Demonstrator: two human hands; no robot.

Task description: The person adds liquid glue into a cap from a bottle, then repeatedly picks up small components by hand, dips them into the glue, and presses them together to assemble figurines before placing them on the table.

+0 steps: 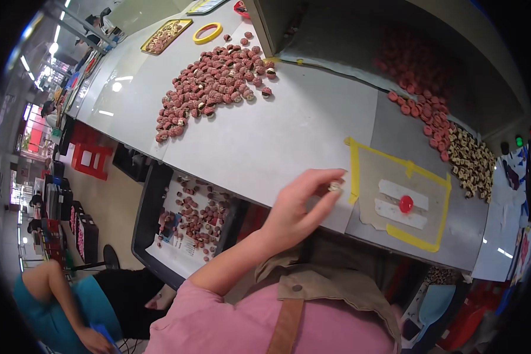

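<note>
My left hand (304, 200) reaches over the table's front edge, thumb and fingertips pinched on a small cream-coloured piece (335, 186). Its details are partly covered by the fingers. Just right of the hand, a brownish sheet (369, 168) is fixed to the table with yellow tape. Two white strips (395, 217) lie on that sheet, and a round red piece (406, 204) sits between them. My right hand does not show.
Many small pink-and-dark round pieces (218, 79) are heaped on the white tabletop (289, 138). Pink caps (433, 127) and cream pieces (475, 162) lie at right, beside a grey box-like housing. A dark bin (141, 236) stands below the front edge. Someone in teal (71, 301) is at lower left.
</note>
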